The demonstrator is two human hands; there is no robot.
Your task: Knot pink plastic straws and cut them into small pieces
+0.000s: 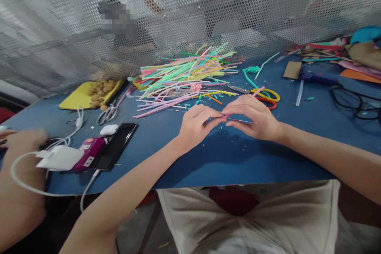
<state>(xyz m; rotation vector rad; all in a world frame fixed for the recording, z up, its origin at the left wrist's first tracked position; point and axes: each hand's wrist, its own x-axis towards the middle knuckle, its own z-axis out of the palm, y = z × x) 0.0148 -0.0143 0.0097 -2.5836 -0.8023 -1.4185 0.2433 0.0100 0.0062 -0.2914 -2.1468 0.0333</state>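
Note:
Both of my hands meet over the blue table. My left hand and my right hand each pinch one end of a thin pink straw piece, fingertips almost touching. A thin clear or silvery strip lies under my right fingers. Just beyond the hands is a heap of coloured straws, with a small pink straw flower on it. Yellow-and-red handled scissors lie right behind my right hand.
At the left lie a black phone, a pink power bank, a white charger with cables, small scissors and a yellow tray of nuts. Another person's hand rests at the far left. Black glasses and craft scraps lie right. Perforated metal screen behind.

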